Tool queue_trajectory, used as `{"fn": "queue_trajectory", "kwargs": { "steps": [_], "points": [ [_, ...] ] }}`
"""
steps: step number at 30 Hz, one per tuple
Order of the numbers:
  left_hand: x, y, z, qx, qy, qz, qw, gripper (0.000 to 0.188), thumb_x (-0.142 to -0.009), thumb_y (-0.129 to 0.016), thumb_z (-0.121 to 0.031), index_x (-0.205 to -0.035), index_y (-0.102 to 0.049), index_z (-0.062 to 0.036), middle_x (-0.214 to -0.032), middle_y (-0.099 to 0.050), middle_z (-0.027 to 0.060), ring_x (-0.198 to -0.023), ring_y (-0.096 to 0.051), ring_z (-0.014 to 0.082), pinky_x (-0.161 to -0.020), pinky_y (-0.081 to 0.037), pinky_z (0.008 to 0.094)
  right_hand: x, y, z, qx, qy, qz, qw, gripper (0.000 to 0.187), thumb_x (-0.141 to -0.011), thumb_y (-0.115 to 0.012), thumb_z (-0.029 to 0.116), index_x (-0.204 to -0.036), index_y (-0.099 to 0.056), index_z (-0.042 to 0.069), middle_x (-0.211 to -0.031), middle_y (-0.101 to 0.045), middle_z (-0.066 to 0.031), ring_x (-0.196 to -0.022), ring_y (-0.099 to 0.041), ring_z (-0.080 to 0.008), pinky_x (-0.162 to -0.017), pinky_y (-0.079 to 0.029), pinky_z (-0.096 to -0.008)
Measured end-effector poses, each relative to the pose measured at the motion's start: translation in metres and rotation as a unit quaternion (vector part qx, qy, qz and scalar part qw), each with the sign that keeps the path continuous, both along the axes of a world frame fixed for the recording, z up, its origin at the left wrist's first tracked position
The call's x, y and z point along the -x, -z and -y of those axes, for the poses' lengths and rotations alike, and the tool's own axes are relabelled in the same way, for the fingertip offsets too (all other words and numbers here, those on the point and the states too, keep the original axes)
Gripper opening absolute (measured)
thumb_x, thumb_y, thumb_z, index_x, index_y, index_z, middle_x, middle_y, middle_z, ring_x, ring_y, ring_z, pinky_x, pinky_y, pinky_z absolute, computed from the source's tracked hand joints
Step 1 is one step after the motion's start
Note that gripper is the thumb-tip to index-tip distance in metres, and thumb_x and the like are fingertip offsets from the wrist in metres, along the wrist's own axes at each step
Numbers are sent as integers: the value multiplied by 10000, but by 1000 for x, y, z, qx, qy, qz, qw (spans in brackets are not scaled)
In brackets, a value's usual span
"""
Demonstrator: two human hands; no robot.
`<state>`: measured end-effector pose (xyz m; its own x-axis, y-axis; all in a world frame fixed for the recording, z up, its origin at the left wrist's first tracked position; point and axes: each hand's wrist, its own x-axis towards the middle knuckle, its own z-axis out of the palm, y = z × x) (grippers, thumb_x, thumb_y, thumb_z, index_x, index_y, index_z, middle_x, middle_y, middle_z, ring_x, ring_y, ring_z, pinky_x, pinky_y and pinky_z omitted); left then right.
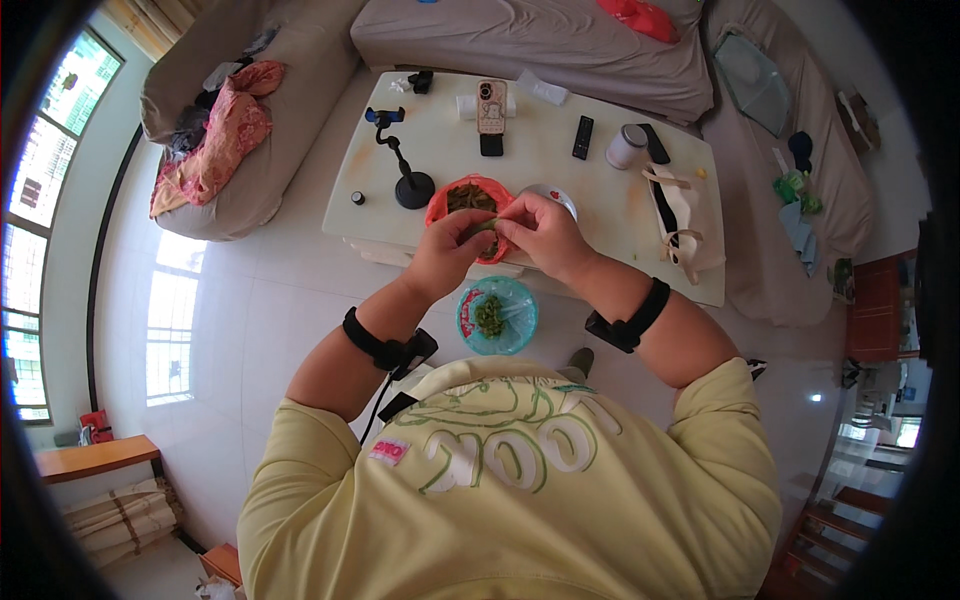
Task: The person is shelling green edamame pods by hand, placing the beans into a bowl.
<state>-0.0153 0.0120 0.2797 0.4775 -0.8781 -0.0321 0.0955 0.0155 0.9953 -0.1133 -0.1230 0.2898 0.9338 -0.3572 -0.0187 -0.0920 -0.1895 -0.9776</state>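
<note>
Over a red plastic bag (pixel 437 207), my left hand (pixel 450 248) and my right hand (pixel 549 234) meet with fingertips pinched together. Between them is a small green vegetable piece (pixel 490 224), too small to tell its exact kind. The bag lies open at the table's near edge, holding brownish-green, pod-like pieces (pixel 470 198). Partly behind my right hand sits a white bowl (pixel 562 197); its contents are hidden. Below my hands, on the floor, a bin lined with a teal bag (pixel 522 322) holds green scraps (pixel 489 316).
On the pale table (pixel 600 240) are a black phone stand (pixel 414 190), an upright phone (pixel 491 107), a remote (pixel 582 137), a lidded canister (pixel 626 147) and a cream tote bag (pixel 680 220). Covered sofas (pixel 530 45) surround the far sides. Black straps circle both my forearms.
</note>
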Motion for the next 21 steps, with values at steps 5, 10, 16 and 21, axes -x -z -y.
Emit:
{"fn": "queue_trajectory", "kwargs": {
  "steps": [5,10,16,21],
  "points": [
    [0,-8,-3,-38,-18,137,990,155,-809,-516,-115,-918,-546,-9,-704,-523,1,-627,-458,72,-550,-393,212,9,-10,1,355,-39,162,920,166,-708,-593,56,-860,-530,29,-750,-554,-86,-683,-557,-239,-622,-451,-305],
    [-5,-2,-6,-61,42,-169,983,107,-805,-521,-132,-831,-540,-29,-622,-462,-13,-505,-373,69,-455,-319,203,11,-17,4,612,-86,282,734,124,-652,-552,121,-749,-533,47,-675,-498,-52,-611,-517,-204,-568,-421,-330],
    [-1,-10,-6,-68,58,-262,961,79,-797,-521,-102,-768,-521,-29,-594,-440,-5,-473,-346,70,-433,-291,198,15,-23,-3,673,-88,247,691,115,-650,-539,175,-650,-502,67,-603,-453,-35,-539,-481,-180,-532,-394,-300],
    [-1,-7,-7,-93,77,-312,942,64,-793,-511,-87,-747,-513,-42,-581,-408,-21,-492,-345,73,-459,-306,205,16,-25,-3,661,-140,217,705,130,-616,-570,169,-619,-481,74,-603,-455,-43,-538,-488,-188,-527,-390,-302]
  ]
}}
